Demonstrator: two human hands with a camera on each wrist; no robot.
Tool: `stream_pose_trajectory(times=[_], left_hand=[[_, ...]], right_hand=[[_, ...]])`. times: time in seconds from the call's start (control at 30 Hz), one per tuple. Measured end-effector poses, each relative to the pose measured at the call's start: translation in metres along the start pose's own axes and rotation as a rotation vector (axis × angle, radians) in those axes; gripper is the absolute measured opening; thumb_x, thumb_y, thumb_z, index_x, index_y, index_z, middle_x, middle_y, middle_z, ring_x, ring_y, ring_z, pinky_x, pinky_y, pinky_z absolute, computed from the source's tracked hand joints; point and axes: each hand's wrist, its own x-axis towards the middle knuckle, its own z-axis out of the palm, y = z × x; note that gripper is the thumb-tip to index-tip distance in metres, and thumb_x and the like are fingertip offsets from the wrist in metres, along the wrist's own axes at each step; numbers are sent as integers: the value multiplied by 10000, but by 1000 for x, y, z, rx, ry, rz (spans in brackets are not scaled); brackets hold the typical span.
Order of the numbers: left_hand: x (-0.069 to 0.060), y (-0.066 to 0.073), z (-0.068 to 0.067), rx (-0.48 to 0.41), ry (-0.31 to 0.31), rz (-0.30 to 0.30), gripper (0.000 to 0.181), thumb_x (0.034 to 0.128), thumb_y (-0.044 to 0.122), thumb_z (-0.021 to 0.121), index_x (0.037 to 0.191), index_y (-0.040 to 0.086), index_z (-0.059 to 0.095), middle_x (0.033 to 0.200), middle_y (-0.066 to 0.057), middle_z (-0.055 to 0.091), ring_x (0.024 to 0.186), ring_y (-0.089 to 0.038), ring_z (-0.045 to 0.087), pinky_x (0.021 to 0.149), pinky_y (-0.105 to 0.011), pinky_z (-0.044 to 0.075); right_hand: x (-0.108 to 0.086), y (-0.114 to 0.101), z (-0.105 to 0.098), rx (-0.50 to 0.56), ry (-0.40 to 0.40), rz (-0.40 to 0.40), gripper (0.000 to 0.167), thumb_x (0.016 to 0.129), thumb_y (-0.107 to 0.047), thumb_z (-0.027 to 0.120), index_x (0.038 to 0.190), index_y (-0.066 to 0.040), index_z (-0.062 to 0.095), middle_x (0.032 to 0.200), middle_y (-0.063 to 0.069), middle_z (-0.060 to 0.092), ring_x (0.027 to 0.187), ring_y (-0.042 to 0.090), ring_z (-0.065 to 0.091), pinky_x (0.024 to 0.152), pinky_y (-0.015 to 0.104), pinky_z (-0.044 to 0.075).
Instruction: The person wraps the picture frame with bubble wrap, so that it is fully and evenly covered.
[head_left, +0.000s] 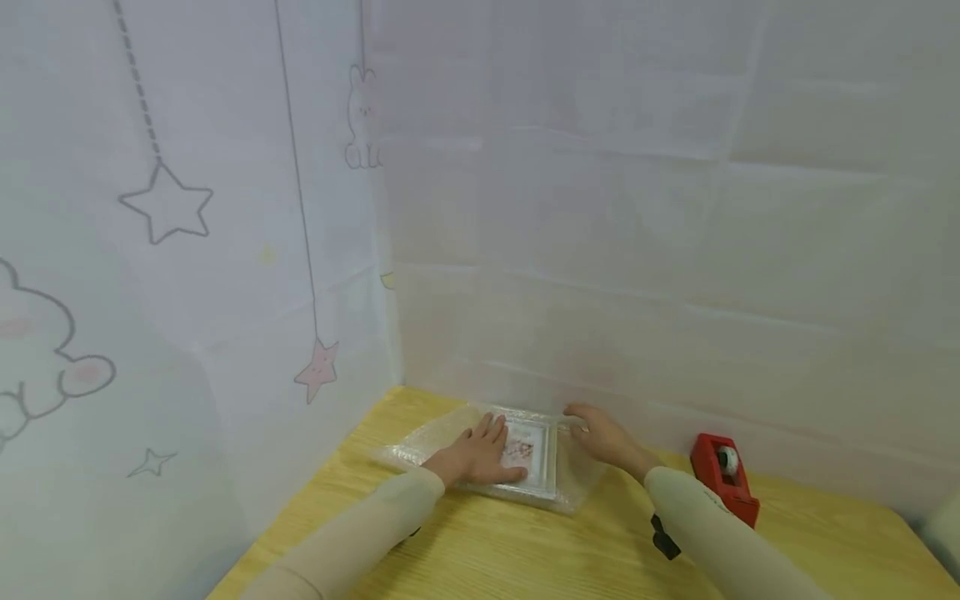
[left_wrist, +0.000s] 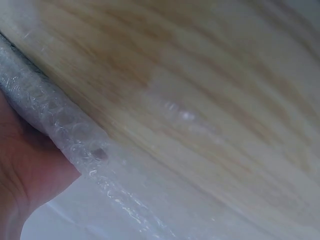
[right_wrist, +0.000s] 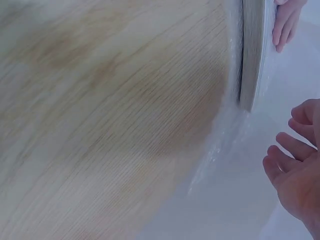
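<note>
Pale sleeve (head_left: 723, 537), print illegible; my left hand (head_left: 483, 458) straight-fingered on white frame (head_left: 542, 463) amid bubble wrap (head_left: 431, 435); right hand (head_left: 607, 436) loosely curled, unclamped.

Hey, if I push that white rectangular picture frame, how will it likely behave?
The white rectangular picture frame is probably stiff, given its straight, thick edges. Lying flat, it seems unlikely to roll or tip. Loose clear plastic bubble wrap spreads past its sides and might drag along.
</note>
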Motion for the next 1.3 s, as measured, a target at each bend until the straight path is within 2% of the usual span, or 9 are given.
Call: stream_pose_trajectory(times=[0.2, 0.37, 0.53, 0.67, 0.77, 0.87, 1.0, 1.17, 1.3], left_hand=[[-1, -2, 2, -13, 6, 11, 1089, 914, 840, 314, 1615, 13, 212, 1686, -148, 87, 1534, -350, 38, 1155, -580, 228], [3, -4, 6, -3, 16, 17, 1108, 898, 864, 283, 1620, 27, 207, 1688, -143, 79, 1535, -348, 30, 1148, -591, 235], [3, -6, 8, 18, 3, 13, 1120, 887, 881, 245, 1628, 43, 183, 1692, -132, 62, 1536, -337, 14, 1154, -581, 230], [2, -5, 5, 21, 9, 15, 1116, 891, 877, 238, 1627, 39, 183, 1690, -135, 66, 1536, -340, 20, 1153, -577, 236], [2, -2, 3, 14, 17, 18, 1108, 899, 867, 255, 1622, 29, 197, 1688, -144, 79, 1535, -346, 31, 1150, -578, 242], [1, -2, 1, 8, 18, 20, 1105, 903, 861, 272, 1617, 19, 212, 1685, -151, 90, 1534, -350, 42, 1148, -581, 247], [1, -3, 0, 16, 15, 21, 1113, 898, 867, 262, 1615, 17, 219, 1684, -151, 95, 1533, -350, 47, 1147, -577, 252], [1, -3, 2, 30, 17, 19, 1122, 891, 877, 240, 1618, 24, 212, 1686, -148, 91, 1534, -344, 44, 1149, -569, 252], [1, -3, 1, 31, 14, 24, 1120, 892, 877, 234, 1620, 25, 207, 1686, -149, 90, 1535, -342, 39, 1150, -568, 251]], right_hand=[[-23, 13, -12, -18, 76, 113, 330, 1018, -83, 585, 1308, 70, 622, 1354, 233, 592, 1297, 445, 499, 1054, 589, 384], [-44, 28, -14, -4, 139, 194, 315, 998, -45, 576, 1264, 119, 618, 1306, 286, 593, 1275, 480, 496, 1040, 607, 383], [-60, 35, -14, 115, 186, 329, 399, 1014, -76, 559, 1327, 171, 541, 1335, 353, 545, 1235, 513, 513, 993, 616, 427], [-68, 41, -16, 287, 203, 501, 462, 1050, -138, 533, 1369, 188, 464, 1311, 374, 537, 1153, 489, 577, 938, 573, 490], [-69, 46, -14, 571, 242, 629, 490, 1069, -135, 500, 1394, 214, 387, 1290, 382, 524, 1121, 444, 603, 938, 518, 514], [-66, 48, -12, 919, 320, 727, 523, 1070, -87, 481, 1433, 237, 289, 1306, 418, 476, 1103, 420, 619, 967, 483, 503], [-61, 47, -10, 1200, 380, 783, 546, 1061, -44, 469, 1482, 213, 235, 1382, 431, 392, 1145, 414, 593, 1022, 483, 448], [-60, 50, -1, 1371, 330, 776, 519, 1068, -56, 456, 1498, 166, 269, 1422, 346, 339, 1222, 396, 513, 1069, 470, 404], [-56, 52, 10, 1378, 295, 780, 451, 1066, -65, 510, 1464, 117, 400, 1327, 237, 465, 1111, 292, 569, 994, 407, 490]])
